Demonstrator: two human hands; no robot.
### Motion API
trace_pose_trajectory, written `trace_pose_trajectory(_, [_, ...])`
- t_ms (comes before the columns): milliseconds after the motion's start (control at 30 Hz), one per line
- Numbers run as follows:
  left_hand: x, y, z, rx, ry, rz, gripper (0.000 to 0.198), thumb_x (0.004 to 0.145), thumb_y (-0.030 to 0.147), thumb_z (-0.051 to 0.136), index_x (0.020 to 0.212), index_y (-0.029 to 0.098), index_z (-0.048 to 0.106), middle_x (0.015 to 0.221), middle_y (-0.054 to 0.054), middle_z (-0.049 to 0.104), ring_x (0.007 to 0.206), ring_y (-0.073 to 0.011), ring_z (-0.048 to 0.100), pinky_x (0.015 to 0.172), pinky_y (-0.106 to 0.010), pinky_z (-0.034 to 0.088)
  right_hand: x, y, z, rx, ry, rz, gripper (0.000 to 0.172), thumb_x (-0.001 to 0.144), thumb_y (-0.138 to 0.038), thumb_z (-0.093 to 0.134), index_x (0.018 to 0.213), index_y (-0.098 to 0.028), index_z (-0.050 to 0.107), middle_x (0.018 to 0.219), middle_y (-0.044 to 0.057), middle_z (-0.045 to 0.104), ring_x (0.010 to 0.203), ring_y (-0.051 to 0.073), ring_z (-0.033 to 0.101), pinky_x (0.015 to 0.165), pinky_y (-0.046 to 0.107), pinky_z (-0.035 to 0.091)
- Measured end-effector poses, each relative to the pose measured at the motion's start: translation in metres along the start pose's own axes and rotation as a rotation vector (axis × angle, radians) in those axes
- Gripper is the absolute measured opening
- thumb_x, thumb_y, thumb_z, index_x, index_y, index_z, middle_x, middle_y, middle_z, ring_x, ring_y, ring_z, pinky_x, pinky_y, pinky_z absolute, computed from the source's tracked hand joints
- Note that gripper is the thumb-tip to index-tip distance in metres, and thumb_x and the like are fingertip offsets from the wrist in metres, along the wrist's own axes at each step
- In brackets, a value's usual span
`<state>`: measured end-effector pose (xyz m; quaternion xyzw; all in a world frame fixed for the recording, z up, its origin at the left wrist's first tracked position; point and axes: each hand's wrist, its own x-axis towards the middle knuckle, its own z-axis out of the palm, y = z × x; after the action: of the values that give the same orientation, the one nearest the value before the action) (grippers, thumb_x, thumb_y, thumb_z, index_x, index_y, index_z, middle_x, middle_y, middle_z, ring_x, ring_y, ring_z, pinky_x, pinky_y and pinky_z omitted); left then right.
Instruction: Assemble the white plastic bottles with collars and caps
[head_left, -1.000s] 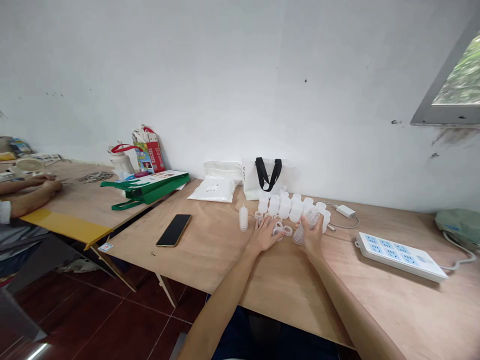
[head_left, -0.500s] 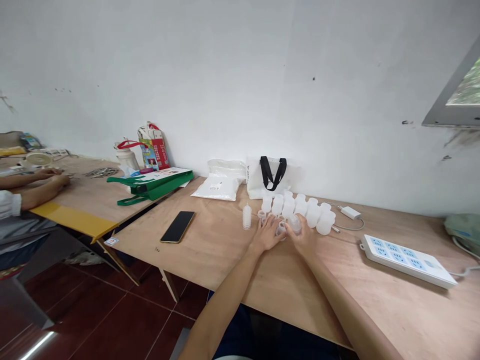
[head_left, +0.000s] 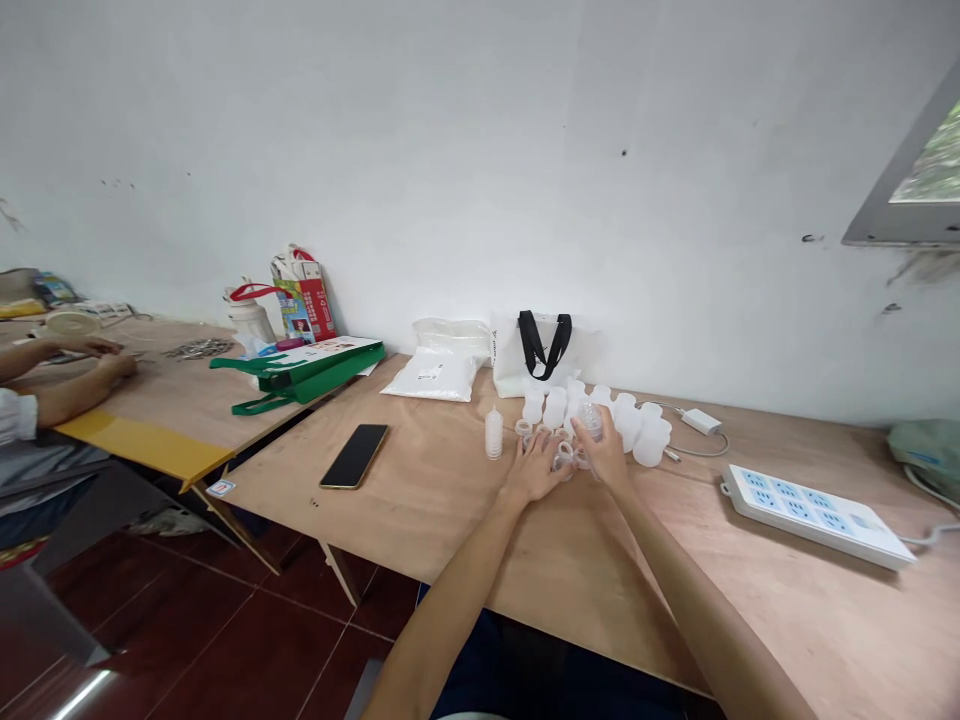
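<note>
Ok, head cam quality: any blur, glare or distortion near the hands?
Head view: strong wide-angle bend, with the window stretched at the right edge; the clear bottle in the right hand looks soft and low-contrast against the white containers; glare streak on the floor, lower left.

i can read nothing here: the label on the white plastic packet (head_left: 427, 376) and the print on the red carton (head_left: 304, 310) are too small.

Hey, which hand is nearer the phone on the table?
Left. The left hand is to the right of the phone, apart from it. The right hand is farther right, on the far side of the left hand from the phone.
</note>
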<state>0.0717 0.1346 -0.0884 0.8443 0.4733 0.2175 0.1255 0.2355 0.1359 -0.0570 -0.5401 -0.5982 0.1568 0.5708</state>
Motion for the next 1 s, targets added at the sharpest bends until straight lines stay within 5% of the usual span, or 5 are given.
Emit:
trace_pose_trajectory(167, [0.000,0.000,0.001,-0.003,0.000,-0.003,0.060,0.099,0.064,0.040,0.149,0.030,0.041,0.161,-0.009,0.037,0.153,-0.0298,0.026,0.124,-0.058,0.021,0.002,0.008,-0.019,0.201,0.053,0.080,0.048,0.087,-0.067,0.057,0.110,-0.026,0.051,0.069,-0.003,0.059,0.051,0.019,0.057,0.050,0.033,0.051])
trace_pose_trajectory(467, [0.001,0.000,0.000,-0.003,-0.011,-0.010,0.062,0.099,0.065,0.039,0.150,0.030,0.040,0.163,-0.009,0.035,0.154,-0.0298,0.024,0.124,-0.058,0.021,-0.006,0.010,-0.023,0.342,0.106,0.130,0.048,0.082,-0.063,0.068,0.107,-0.026,0.050,0.071,-0.004,0.059,0.054,0.017,0.057,0.052,0.033,0.052])
trace_pose_trajectory(1000, [0.001,-0.003,0.002,-0.021,0.006,0.004,0.062,0.099,0.064,0.041,0.151,0.030,0.039,0.162,-0.009,0.036,0.154,-0.0295,0.025,0.123,-0.057,0.021,0.013,0.004,-0.025,0.426,-0.082,0.223,0.043,0.076,-0.061,0.078,0.091,-0.029,0.052,0.058,-0.007,0.059,0.041,0.016,0.053,0.039,0.029,0.044])
